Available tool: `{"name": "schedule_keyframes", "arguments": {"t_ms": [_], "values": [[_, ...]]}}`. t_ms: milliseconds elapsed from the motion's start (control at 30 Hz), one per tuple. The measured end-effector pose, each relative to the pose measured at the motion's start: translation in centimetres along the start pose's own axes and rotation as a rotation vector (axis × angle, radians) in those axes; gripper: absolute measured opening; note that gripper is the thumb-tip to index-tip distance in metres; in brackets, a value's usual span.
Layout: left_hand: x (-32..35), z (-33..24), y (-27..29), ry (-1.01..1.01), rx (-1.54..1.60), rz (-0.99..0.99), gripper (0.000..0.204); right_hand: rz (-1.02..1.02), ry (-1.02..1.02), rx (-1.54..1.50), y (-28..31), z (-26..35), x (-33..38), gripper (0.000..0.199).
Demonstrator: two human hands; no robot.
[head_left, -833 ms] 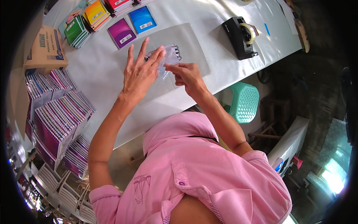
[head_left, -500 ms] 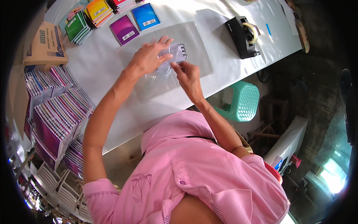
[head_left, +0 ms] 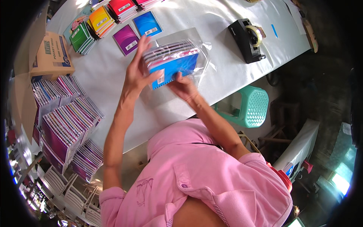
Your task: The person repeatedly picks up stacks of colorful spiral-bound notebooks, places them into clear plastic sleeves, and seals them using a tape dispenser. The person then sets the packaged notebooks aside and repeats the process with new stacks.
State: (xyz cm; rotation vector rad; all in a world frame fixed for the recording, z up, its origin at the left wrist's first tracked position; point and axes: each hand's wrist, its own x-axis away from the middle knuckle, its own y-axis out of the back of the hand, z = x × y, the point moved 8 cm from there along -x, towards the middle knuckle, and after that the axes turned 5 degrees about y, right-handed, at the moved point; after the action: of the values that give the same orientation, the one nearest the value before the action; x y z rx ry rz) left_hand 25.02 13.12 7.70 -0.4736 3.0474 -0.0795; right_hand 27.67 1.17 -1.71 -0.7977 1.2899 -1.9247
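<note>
A stack of small spiral notebooks (head_left: 176,65) in clear plastic is tilted up over the table, a blue cover facing me and the edges of several notebooks along its top. My left hand (head_left: 139,72) clasps the left end, thumb over the blue cover and fingers up the side. At the lower edge, my right hand (head_left: 183,87) grips the stack with its thumb on the cover; its other fingers are mostly hidden. Loose clear plastic (head_left: 204,56) sticks out on the right. Beyond the stack lie single purple (head_left: 126,39) and blue (head_left: 148,24) notebooks.
Green (head_left: 81,37), yellow (head_left: 100,22) and red (head_left: 121,9) notebook piles line the far left. A cardboard box (head_left: 53,55) and large stacks of wrapped notebooks (head_left: 70,121) stand left. A black tape dispenser (head_left: 245,41) sits right; a green stool (head_left: 254,106) stands beside the table.
The stack has been lifted and turned from lying on the plastic, so its blue cover now faces me. My left hand has shifted left, and my right hand has dropped lower.
</note>
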Motion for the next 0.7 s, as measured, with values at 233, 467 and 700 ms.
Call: {"name": "schedule_keyframes", "arguments": {"t_ms": [233,467,700], "values": [[2.9,1.7,-0.2,0.059,0.220,-0.088,0.109,0.119,-0.015,1.132,-0.1,6.7,-2.8,0.076],[2.8,0.5,-0.1,0.384,-0.300,-0.278,0.063,0.763,0.365,1.987,-11.0,9.9,-1.3,0.034],[3.6,-2.0,0.8,0.165,-0.060,-0.349,0.050,0.664,0.487,1.677,-12.8,15.0,-2.0,0.014]]}}
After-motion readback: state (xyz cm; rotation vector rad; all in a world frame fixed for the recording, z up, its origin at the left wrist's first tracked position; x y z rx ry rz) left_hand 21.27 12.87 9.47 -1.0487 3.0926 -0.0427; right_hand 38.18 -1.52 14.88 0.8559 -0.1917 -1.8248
